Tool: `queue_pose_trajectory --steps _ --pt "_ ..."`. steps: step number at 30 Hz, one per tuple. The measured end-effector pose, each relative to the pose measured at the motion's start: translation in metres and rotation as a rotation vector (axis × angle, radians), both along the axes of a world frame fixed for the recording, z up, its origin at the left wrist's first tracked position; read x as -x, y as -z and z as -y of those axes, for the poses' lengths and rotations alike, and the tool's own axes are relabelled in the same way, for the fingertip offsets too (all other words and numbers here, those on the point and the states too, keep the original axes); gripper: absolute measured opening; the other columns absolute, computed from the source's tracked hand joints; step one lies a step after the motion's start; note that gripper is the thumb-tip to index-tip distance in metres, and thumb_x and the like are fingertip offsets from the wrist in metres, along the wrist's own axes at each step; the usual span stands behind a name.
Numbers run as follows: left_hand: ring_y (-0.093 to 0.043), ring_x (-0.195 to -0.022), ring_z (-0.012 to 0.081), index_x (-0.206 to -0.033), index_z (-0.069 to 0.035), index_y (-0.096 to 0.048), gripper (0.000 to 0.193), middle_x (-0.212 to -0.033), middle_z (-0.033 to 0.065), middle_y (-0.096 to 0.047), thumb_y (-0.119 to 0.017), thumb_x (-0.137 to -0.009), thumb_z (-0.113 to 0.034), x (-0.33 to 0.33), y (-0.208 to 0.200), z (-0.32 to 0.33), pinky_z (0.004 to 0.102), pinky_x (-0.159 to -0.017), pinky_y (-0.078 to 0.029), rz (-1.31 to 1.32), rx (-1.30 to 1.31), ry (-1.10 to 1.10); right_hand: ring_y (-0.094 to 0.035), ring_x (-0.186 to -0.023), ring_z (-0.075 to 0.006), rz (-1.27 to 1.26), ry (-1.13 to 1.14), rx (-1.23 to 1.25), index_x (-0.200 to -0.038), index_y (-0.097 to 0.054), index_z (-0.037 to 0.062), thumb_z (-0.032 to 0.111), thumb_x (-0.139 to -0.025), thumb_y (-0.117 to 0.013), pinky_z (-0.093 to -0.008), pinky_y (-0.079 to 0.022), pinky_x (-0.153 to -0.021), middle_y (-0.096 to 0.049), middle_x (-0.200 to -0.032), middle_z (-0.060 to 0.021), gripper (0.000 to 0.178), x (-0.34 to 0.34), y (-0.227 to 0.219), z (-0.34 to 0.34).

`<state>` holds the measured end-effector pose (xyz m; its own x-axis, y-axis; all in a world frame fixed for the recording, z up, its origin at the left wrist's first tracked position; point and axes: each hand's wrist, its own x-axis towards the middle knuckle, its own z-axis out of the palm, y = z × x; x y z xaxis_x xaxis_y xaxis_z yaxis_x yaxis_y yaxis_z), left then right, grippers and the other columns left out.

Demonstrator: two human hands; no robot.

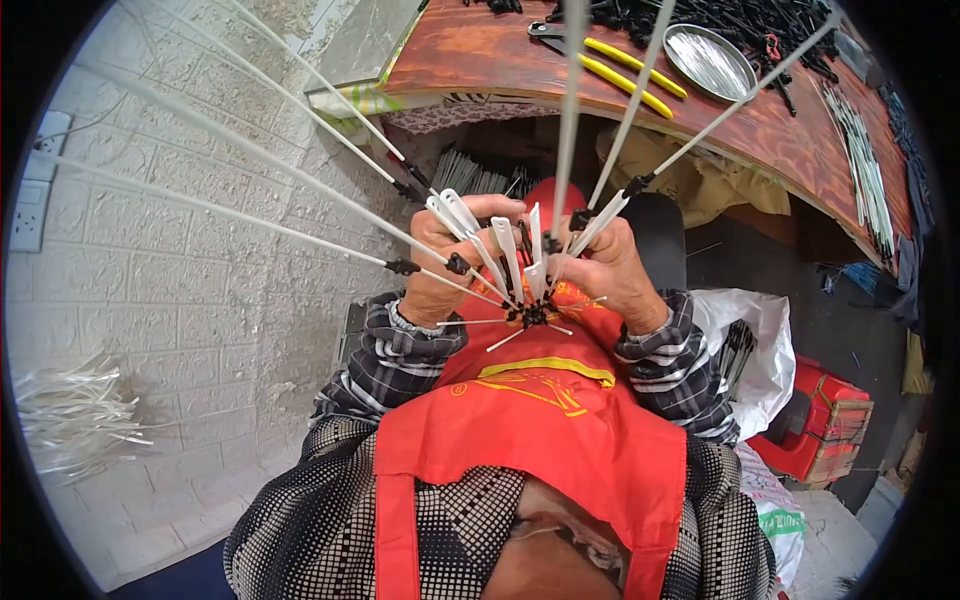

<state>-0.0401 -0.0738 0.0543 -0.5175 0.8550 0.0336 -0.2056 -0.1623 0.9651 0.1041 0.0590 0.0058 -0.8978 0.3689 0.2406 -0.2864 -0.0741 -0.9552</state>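
An umbrella frame (533,314) is held in front of my red apron (520,430), its small black hub low between my hands. White flat slats rise from the hub, and long thin white rods with black joints fan out upward and to both sides. My left hand (432,270) is closed around slats on the left side, its fingers curled across them. On the other side, my right hand (622,280) pinches a slat near a black joint, thumb pointing toward the middle. The slats partly hide the fingertips of both hands.
On the wooden table (460,60) ahead lie yellow-handled pliers (630,88), a round metal dish (710,62), a pile of black parts (650,18) and a rod bundle (860,165). A white brick-patterned wall (180,280) stands left. A white bag (765,325) and red stool (830,410) are right.
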Motion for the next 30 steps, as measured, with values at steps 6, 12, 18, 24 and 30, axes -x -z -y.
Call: queue_pose_trajectory --steps 6,12,18,24,30 --pt "-0.066 -0.076 0.0115 -0.093 0.003 -0.069 0.012 -0.085 0.0066 -0.069 -0.069 -0.083 -0.003 0.015 0.018 0.003 0.0242 -0.064 -0.053 -0.064 0.009 0.179 -0.061 -0.078 -0.0090 0.171 -0.056 0.045 -0.099 -0.067 -0.0041 0.004 -0.083 -0.067 -0.0259 -0.050 -0.070 -0.067 -0.085 -0.0026 0.018 -0.011 -0.009 -0.002" --pt "-0.065 -0.074 0.0114 -0.092 0.003 -0.067 0.011 -0.085 0.0065 -0.068 -0.069 -0.084 -0.005 0.015 0.015 0.003 0.0238 -0.063 -0.053 0.054 -0.070 0.149 -0.061 -0.077 -0.0093 0.038 -0.018 -0.475 -0.101 -0.067 -0.0038 0.010 -0.085 -0.068 -0.0272 -0.051 -0.071 -0.068 -0.086 -0.0038 0.021 -0.016 -0.046 -0.052" --pt "-0.066 -0.074 0.0136 -0.093 0.004 -0.065 0.014 -0.085 0.0095 -0.068 -0.069 -0.084 -0.006 0.024 0.032 0.007 0.0248 -0.065 -0.054 0.068 -0.024 0.066 -0.067 -0.076 -0.0340 0.355 0.568 -1.034 -0.102 -0.071 0.0017 0.022 -0.080 -0.067 -0.0399 -0.054 -0.070 -0.070 -0.088 -0.0191 0.030 0.032 -0.067 -0.142" --pt "-0.068 -0.074 0.0186 -0.095 0.004 -0.064 0.016 -0.085 0.0137 -0.069 -0.070 -0.085 -0.007 0.019 0.022 0.008 0.0304 -0.065 -0.057 0.019 -0.036 0.075 -0.064 -0.065 -0.0341 0.419 0.639 -1.469 -0.092 -0.070 0.0019 0.031 -0.079 -0.069 -0.0421 -0.052 -0.060 -0.068 -0.090 -0.0188 0.032 0.084 -0.051 -0.203" --pt "-0.070 -0.073 0.0284 -0.097 0.003 -0.061 0.022 -0.086 0.0188 -0.069 -0.072 -0.084 -0.011 0.020 0.016 0.005 0.0404 -0.059 -0.061 0.192 -0.122 0.148 -0.066 -0.071 -0.0320 0.619 0.487 -1.423 -0.086 -0.066 -0.0005 0.033 -0.072 -0.074 -0.0415 -0.052 -0.061 -0.067 -0.085 -0.0169 0.038 0.103 -0.056 -0.203"
